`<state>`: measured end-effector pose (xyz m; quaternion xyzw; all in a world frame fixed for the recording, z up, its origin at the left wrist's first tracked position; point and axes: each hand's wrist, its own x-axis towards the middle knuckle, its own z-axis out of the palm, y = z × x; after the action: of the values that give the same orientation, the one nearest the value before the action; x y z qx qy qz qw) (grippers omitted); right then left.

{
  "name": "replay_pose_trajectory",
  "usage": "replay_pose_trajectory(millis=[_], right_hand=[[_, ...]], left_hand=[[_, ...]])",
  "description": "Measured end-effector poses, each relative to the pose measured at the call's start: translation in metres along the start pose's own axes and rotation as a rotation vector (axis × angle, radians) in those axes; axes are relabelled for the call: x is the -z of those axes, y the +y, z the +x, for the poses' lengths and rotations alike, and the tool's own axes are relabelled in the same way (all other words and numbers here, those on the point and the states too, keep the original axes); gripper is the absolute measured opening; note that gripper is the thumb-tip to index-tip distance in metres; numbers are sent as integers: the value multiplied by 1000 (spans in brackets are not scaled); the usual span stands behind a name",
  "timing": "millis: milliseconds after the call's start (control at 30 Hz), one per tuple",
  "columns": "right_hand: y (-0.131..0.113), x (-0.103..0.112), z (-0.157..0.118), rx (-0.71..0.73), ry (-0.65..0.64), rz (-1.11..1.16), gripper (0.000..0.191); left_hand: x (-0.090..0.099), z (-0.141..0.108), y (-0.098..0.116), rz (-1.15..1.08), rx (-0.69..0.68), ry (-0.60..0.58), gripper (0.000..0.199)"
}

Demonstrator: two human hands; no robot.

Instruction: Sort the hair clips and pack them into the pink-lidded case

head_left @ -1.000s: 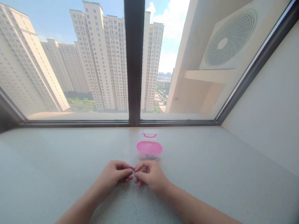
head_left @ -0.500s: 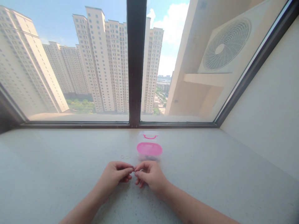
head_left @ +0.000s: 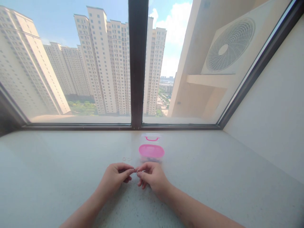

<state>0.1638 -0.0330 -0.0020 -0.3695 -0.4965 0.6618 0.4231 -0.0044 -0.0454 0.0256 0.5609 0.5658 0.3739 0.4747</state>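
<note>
My left hand (head_left: 118, 175) and my right hand (head_left: 152, 176) meet at the fingertips low in the middle of the view, over the pale speckled surface (head_left: 59, 177). Each is closed in a pinch, thumb against forefinger. Whatever lies between the fingertips is too small to make out. Just beyond my right hand stands a pink oval container (head_left: 151, 151) with clear lower sides and something dark inside. Two small thin rings, one (head_left: 124, 159) beside the other (head_left: 129, 159), lie beyond my left hand.
Behind the pink container is a clear lid-like piece with a pink handle (head_left: 152, 139). A dark window frame (head_left: 78, 128) runs along the far edge of the surface, and a white wall (head_left: 268, 126) rises at the right.
My hands have shifted very slightly, and the lower fingers of my left hand are curled in a little more. The fingertips still meet.
</note>
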Motion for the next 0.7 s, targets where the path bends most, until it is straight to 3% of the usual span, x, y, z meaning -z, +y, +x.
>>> replay_pose_trajectory(millis=[200,367,700], right_hand=[[0,0,1,-3,20,-21,37],[1,-1,1,4,96,-56,37],[-5,-3,-2,-39,22,-94,37]], left_hand=[[0,-4,4,121,-81,12,31],[-2,-4,2,2,-56,-42,30],[-6,-5,3,-39,-9,-62,29]])
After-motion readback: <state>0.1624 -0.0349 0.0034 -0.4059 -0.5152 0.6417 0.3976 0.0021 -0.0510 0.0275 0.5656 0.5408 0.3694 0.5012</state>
